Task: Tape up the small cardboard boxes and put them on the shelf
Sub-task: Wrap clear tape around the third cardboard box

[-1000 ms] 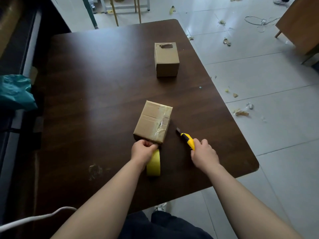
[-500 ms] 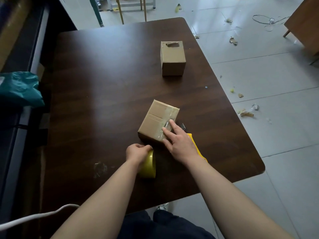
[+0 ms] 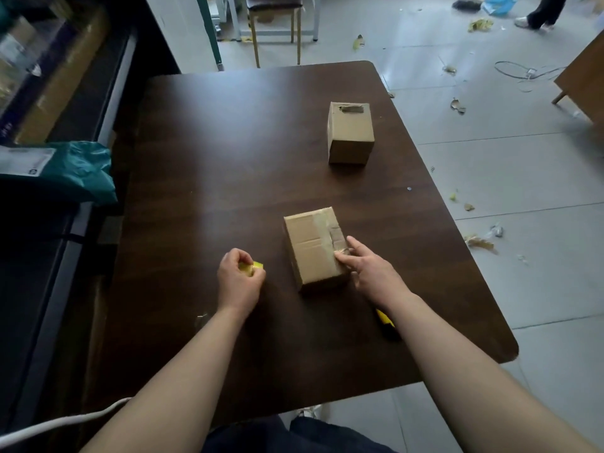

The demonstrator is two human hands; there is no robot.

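A small cardboard box with clear tape along its right side lies on the dark wooden table, near me. My right hand presses its fingers on the taped near-right corner of that box. My left hand is off to the box's left, fingers curled round the yellow tape roll, which is mostly hidden inside the hand. A second small cardboard box stands upright farther back on the right. The yellow utility knife lies on the table under my right forearm.
A shelf unit with cartons and a teal bag runs along the table's left side. A chair stands beyond the far edge. Scraps and a cable litter the tiled floor on the right. A person's legs show far back.
My right hand let go of the knife and moved onto the taped box. The box has turned. My left hand carried the tape roll away to the left.
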